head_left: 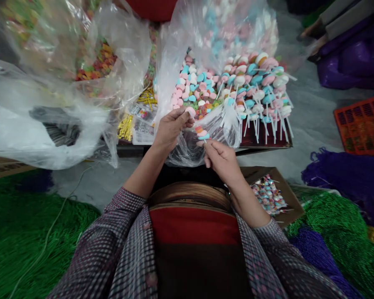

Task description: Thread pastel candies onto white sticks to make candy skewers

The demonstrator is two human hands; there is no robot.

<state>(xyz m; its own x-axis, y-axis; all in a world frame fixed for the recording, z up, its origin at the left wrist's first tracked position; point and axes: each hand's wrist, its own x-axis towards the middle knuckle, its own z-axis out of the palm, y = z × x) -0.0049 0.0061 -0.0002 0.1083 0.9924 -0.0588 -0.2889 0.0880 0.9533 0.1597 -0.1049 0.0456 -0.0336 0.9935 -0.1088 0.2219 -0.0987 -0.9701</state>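
Note:
Between the thumb and fingers of my left hand point(171, 128) is a pale pink marshmallow point(190, 111). My right hand point(220, 158) pinches the stick of a candy skewer point(202, 133), which carries an orange gummy with pink, white and blue pieces. The two hands are close together but apart, over the table's front edge. Just beyond them, loose pink, white and blue marshmallows point(191, 85) lie in an open plastic bag, with ring-shaped gummies point(202, 109) nearer me. To the right, many finished-looking candy skewers point(262, 89) are piled with their white sticks towards me.
Clear bags of gummies point(99, 60) cover the table's left side, beside gold twist ties point(126, 126). A cardboard box point(286, 199) of wrapped candies stands below at right. An orange crate point(361, 124) and green strands point(333, 228) are on the floor. Another person's legs point(339, 20) show at upper right.

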